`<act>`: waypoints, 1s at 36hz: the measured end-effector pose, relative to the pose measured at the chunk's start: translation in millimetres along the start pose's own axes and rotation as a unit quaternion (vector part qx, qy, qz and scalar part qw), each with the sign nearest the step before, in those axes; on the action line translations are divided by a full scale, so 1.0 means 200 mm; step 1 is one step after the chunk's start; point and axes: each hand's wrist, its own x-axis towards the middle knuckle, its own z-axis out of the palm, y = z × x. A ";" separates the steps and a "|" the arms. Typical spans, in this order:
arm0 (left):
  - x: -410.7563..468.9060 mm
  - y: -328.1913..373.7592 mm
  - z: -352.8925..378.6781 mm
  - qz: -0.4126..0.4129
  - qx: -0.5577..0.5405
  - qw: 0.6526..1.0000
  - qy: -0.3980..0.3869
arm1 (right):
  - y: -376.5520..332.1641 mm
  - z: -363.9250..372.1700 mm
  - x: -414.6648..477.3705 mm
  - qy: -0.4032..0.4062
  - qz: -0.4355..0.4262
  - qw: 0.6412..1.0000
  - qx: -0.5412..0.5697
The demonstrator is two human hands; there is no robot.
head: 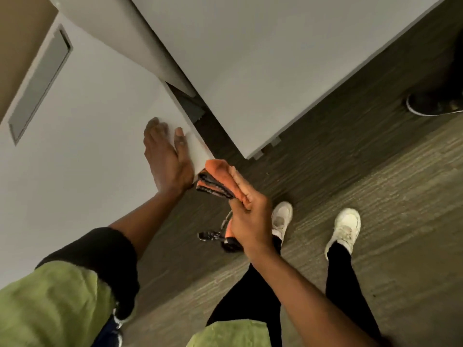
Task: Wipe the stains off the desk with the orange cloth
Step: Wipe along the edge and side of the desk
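Note:
A white desk fills the left half of the head view. My left hand lies flat on it near its right corner, fingers spread, holding nothing. My right hand is closed around the orange cloth, which has a dark edge and is bunched against the desk's corner edge. A loose end of the cloth hangs below my palm. No stain is clearly visible on the desk surface.
A second white desk stands to the right, with a narrow gap between the two. A grey cable hatch is set into the left desk. Dark carpet lies below. Another person's shoe is at the right edge.

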 end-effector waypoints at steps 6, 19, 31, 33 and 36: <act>0.01 -0.02 0.01 -0.015 0.006 1.000 0.007 | -0.06 -0.11 -0.02 0.081 0.075 0.988 0.104; 0.00 0.01 0.00 0.000 0.005 1.000 0.001 | -0.23 -0.06 0.27 -0.123 -0.082 0.975 -0.163; 0.00 0.00 -0.02 -0.003 0.009 1.000 -0.019 | -0.32 0.09 0.45 -0.175 -0.109 0.935 -0.289; 0.00 0.00 -0.02 -0.004 0.011 1.000 -0.021 | -0.34 0.09 0.50 -0.194 -0.094 0.932 -0.291; 0.00 0.00 -0.02 -0.003 0.013 0.999 -0.029 | -0.32 0.02 0.38 -0.195 -0.083 0.937 -0.278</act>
